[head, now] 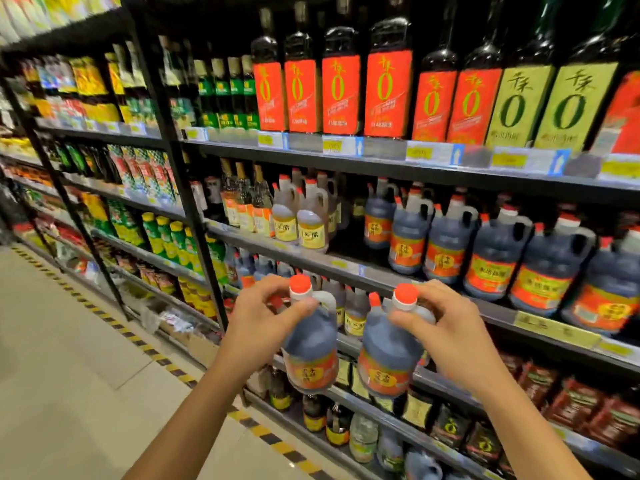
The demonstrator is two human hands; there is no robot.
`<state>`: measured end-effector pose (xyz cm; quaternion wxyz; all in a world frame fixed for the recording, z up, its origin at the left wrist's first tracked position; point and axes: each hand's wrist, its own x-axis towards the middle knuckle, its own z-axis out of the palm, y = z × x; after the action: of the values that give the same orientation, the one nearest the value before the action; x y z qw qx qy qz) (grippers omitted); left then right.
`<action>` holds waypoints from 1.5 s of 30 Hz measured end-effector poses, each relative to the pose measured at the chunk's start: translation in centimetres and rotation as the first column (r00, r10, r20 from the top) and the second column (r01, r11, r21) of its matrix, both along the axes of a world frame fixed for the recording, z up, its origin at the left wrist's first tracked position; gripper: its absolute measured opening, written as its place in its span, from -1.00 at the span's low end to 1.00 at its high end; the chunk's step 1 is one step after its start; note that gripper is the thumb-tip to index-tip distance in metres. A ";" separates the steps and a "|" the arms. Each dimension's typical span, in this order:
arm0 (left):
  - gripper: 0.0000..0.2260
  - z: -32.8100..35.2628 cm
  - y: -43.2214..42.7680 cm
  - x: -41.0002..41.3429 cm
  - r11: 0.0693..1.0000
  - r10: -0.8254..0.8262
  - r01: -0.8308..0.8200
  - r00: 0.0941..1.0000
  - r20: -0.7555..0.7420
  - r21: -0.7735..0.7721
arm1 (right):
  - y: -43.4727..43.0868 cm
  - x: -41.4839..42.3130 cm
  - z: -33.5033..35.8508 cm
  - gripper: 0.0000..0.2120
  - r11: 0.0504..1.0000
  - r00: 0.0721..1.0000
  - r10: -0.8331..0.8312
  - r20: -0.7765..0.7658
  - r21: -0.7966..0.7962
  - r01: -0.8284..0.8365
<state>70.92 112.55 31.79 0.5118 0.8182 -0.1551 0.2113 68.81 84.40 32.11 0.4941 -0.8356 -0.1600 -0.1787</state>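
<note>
Supermarket aisle: black shelving (346, 268) packed with sauce and vinegar, tiled floor (69, 341) with hazard striping along the base.

Two dark jugs with red caps are held in mid-air in front of the shelves, side by side and just apart.
- Left hand (263, 317) is clamped on the left jug (311, 344): thumb across the front of the shoulder, fingers curled behind the neck.
- Right hand (446, 327) is wrapped the same way round the neck and handle side of the right jug (388, 355).

Step, my read: carry phase, probably stocking. A row of matching jugs (485, 254) sits one shelf up, with a gap (349, 216) beside the pale vinegar jugs (301, 223). Could equally be picking; can't tell.

Next move, if stocking: lift both, clear the shelf lip, set the bases flat with labels facing out, then let go.

Orientation: long axes are near vertical, caps up, bases down. The left cap leans slightly left and the right cap slightly right. Orange labels face the camera.
</note>
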 end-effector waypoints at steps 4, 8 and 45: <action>-0.88 1.2 -0.4 5.6 0.998 -0.053 0.053 0.999 0.008 -0.030 | 0.5 4.1 1.1 -0.92 0.999 0.999 -0.039 0.013 0.003 0.039; -0.84 2.3 -0.7 10.4 0.988 -0.132 0.136 0.989 0.061 -0.074 | 0.9 7.3 2.2 -0.93 0.993 0.992 -0.109 0.065 -0.028 0.111; -0.63 0.6 -9.3 35.4 0.891 -0.439 0.452 0.883 0.165 -0.044 | 0.8 19.0 4.9 -0.84 0.891 0.873 -0.413 0.258 -0.087 0.447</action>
<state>106.27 103.30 32.40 0.5660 0.7209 -0.3685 0.1555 87.80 85.24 36.99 0.3584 -0.8567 -0.0390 -0.3688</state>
